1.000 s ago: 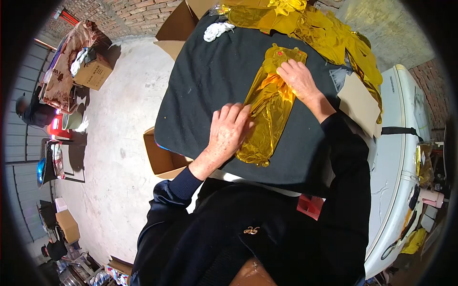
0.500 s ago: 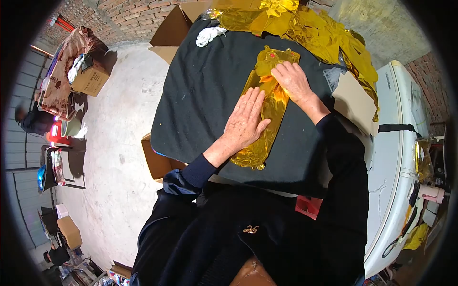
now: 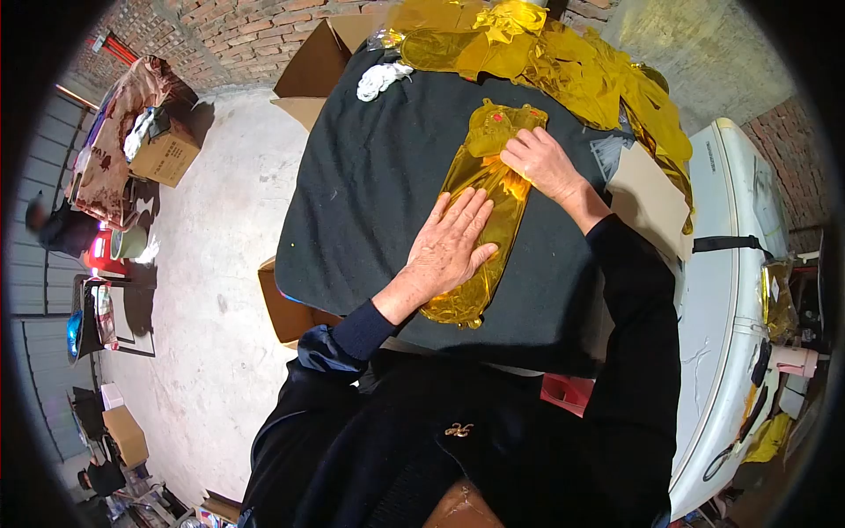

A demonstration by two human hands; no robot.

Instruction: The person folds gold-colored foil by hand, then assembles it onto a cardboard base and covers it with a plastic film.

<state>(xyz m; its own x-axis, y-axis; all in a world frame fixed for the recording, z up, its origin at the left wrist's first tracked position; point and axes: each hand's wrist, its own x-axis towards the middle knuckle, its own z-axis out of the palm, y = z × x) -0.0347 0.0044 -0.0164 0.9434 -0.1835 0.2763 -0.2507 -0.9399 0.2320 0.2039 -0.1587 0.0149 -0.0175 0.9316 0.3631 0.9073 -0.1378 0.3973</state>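
Observation:
A long, flat, shiny gold foil balloon point(image 3: 503, 218) lies on the dark cloth of the table point(image 3: 370, 202) in front of me. Two small red spots show near its far end. My left hand point(image 3: 447, 245) rests flat on its lower half, fingers stretched out. Farther up, at the foil's right side, my right hand point(image 3: 544, 164) has its fingers curled together on creased foil; the fingertips are partly hidden.
More gold foil pieces point(image 3: 581, 75) are heaped along the table's far edge. A white crumpled cloth point(image 3: 380, 81) lies at the far left corner. Cardboard point(image 3: 651, 198) and a white freezer-like cabinet point(image 3: 717, 290) stand on the right. An open carton point(image 3: 286, 304) is at the left.
My left hand's fingers have spread a little more apart. My right hand stays curled at the same place on the foil. The whole view has shifted slightly.

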